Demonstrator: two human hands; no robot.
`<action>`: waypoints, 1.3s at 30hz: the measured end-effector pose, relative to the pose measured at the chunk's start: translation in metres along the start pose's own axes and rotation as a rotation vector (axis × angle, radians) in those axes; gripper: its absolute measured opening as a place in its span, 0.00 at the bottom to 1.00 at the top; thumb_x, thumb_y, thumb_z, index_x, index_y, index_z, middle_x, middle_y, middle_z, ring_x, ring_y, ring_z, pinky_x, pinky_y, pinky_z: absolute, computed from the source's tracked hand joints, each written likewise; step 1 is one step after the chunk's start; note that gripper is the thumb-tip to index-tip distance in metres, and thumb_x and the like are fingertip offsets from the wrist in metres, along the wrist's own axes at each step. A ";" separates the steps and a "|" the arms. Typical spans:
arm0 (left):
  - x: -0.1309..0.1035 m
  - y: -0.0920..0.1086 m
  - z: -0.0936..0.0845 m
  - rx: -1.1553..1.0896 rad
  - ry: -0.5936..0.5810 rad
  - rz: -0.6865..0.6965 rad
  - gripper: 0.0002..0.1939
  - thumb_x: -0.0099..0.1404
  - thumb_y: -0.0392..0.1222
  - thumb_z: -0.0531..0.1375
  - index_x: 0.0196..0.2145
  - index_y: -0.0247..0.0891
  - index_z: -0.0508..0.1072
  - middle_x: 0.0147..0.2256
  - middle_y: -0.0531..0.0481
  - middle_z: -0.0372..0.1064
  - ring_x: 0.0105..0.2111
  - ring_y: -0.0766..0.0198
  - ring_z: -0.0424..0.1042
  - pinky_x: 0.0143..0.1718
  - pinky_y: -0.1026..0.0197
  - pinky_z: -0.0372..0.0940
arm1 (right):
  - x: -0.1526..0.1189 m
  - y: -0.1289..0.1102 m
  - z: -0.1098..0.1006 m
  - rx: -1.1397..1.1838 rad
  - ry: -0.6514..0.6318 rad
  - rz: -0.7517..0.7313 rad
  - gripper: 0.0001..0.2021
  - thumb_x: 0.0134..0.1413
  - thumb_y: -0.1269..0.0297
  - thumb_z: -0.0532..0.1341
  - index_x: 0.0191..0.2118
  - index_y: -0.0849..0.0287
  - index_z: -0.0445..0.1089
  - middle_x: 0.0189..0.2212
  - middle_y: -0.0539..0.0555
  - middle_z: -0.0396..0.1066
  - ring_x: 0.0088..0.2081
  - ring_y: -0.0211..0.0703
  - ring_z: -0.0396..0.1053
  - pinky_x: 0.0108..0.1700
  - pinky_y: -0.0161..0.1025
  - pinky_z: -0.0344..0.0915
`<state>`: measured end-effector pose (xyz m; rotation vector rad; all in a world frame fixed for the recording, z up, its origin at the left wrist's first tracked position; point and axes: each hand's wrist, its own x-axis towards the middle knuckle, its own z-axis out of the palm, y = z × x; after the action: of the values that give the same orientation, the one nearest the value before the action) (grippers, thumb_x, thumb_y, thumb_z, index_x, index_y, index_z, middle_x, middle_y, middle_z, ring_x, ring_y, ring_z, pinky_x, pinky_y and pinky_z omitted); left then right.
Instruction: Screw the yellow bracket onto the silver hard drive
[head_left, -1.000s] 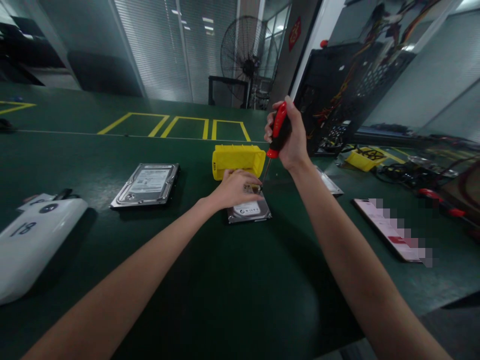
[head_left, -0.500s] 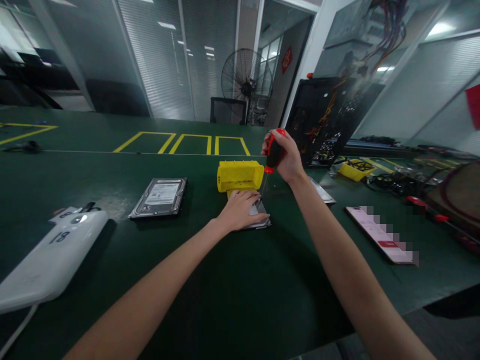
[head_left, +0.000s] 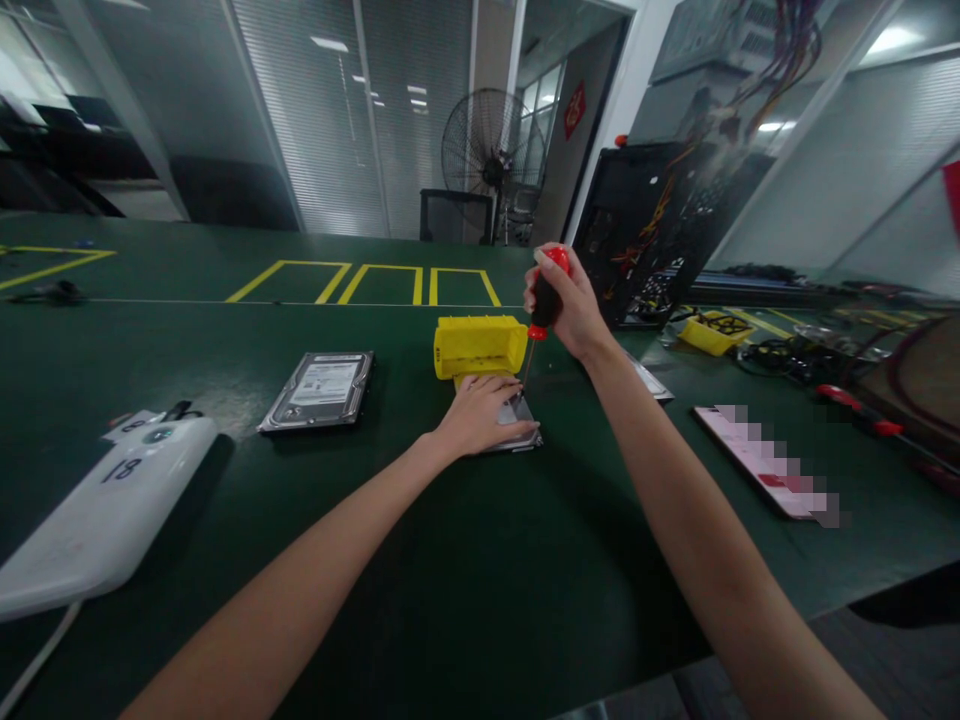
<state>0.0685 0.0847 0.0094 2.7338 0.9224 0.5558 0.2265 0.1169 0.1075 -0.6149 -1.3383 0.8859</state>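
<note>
My right hand [head_left: 576, 305] is closed around the red and black handle of a screwdriver [head_left: 547, 295]. The shaft points down, its tip at the far right part of a hard drive [head_left: 523, 411] lying on the green table. Across that drive rests my left hand [head_left: 480, 412], fingers together over its top and thumb stretched along the near side. Just behind the drive stands a yellow plastic bin [head_left: 481, 348], its open side facing me. A second hard drive [head_left: 321, 390], label up, lies to the left.
At left sits a white device [head_left: 112, 505] marked 18, with a cable. Another drive [head_left: 649, 381] is partly behind my right forearm. A phone [head_left: 761, 465] lies at right. Farther back are a black computer case [head_left: 626, 225], a yellow tray [head_left: 712, 333] and cables.
The screwdriver and my right hand have shifted very slightly left. My left hand stays on the drive. The whole view has moved a little.
</note>
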 end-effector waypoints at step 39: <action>0.000 0.000 0.005 0.068 0.025 -0.041 0.37 0.64 0.69 0.49 0.59 0.39 0.65 0.59 0.45 0.63 0.57 0.48 0.59 0.55 0.46 0.52 | -0.001 0.001 0.006 -0.110 0.054 -0.009 0.23 0.42 0.47 0.68 0.37 0.53 0.60 0.30 0.46 0.71 0.24 0.31 0.65 0.26 0.32 0.63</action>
<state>0.0711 0.0845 0.0048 2.7666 1.0187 0.5623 0.2207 0.1154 0.1071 -0.7124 -1.3469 0.7869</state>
